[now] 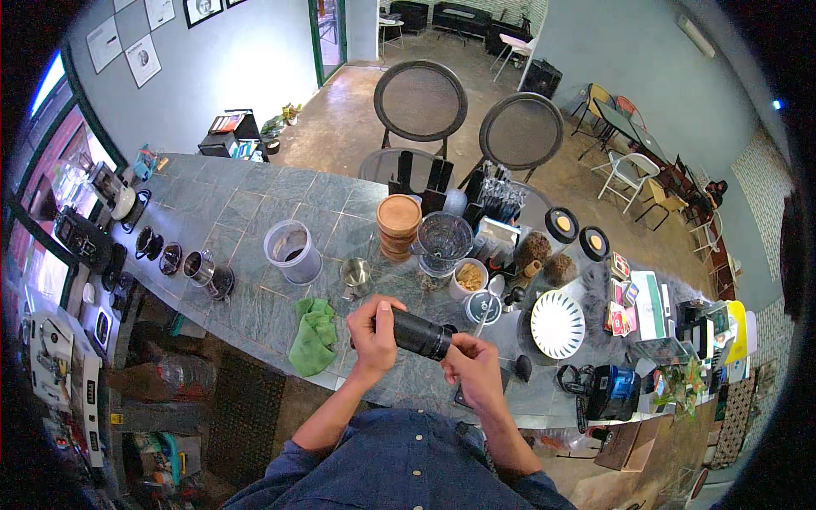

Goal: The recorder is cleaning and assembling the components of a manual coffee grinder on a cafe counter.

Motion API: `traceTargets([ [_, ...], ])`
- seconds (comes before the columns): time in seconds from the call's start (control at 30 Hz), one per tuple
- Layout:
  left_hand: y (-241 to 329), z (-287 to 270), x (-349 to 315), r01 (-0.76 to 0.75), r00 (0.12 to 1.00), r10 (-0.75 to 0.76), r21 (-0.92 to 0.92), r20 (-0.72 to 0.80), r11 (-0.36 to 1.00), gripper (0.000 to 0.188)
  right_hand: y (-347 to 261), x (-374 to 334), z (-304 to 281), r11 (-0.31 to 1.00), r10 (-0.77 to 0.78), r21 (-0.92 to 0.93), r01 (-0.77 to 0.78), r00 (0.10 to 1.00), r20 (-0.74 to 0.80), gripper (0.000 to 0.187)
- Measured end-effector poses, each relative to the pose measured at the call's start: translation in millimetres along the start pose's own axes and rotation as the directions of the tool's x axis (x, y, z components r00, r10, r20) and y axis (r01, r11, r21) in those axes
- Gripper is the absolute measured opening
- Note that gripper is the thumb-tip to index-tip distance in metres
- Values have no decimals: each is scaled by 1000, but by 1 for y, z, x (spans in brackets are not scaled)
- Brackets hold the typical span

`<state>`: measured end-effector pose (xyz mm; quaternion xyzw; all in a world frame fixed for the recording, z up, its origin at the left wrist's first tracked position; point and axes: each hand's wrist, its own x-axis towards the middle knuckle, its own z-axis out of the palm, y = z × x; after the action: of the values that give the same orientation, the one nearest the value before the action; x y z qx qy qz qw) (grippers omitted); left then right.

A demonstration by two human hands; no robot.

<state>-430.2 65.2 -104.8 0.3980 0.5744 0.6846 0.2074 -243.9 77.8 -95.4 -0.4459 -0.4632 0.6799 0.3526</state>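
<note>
Above the counter's near edge I hold a black cylindrical hand coffee grinder (416, 333), lying nearly level and tilted slightly down to the right. My left hand (374, 334) is wrapped round its left end, thumb on top. At the other end, by a ribbed ring, the bent fingers of my right hand (473, 367) pinch the grinder. A crumpled green cloth (314, 337) lies left of my left hand. Beyond it stand a small metal pitcher (356, 277) and a translucent tub (292, 252) with dark contents. Right of my right hand lies a black spoon-shaped thing (523, 367).
A glass dripper (444, 242), stacked wooden lids (399, 223) and a white cup with tan contents (469, 277) stand ahead. A white patterned plate (558, 325) and black kettle-like appliance (614, 393) are rightward. Glass vessels (200, 268) line the left side. Round tables (421, 100) stand beyond.
</note>
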Motion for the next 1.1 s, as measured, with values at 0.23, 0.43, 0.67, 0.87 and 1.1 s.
traceTargets([
  [0.23,6,-4,12,-11,971,-39,206,237,978,32,-27,13,-20,962,-41,-245,118,955,295,37],
  [0.43,5,9,17,-97,896,-57,320,440,943,29,11,30,-28,907,257,70,-414,680,687,43],
  [0.67,4,7,10,-160,901,-72,483,427,861,33,19,17,-10,975,211,-174,-140,831,515,36],
  [0.87,3,6,15,-79,895,-116,406,432,910,32,17,21,-15,975,218,-84,-207,794,568,37],
  [1.1,-7,4,11,-94,885,-113,412,451,906,32,21,21,-18,959,280,-119,-257,794,540,35],
])
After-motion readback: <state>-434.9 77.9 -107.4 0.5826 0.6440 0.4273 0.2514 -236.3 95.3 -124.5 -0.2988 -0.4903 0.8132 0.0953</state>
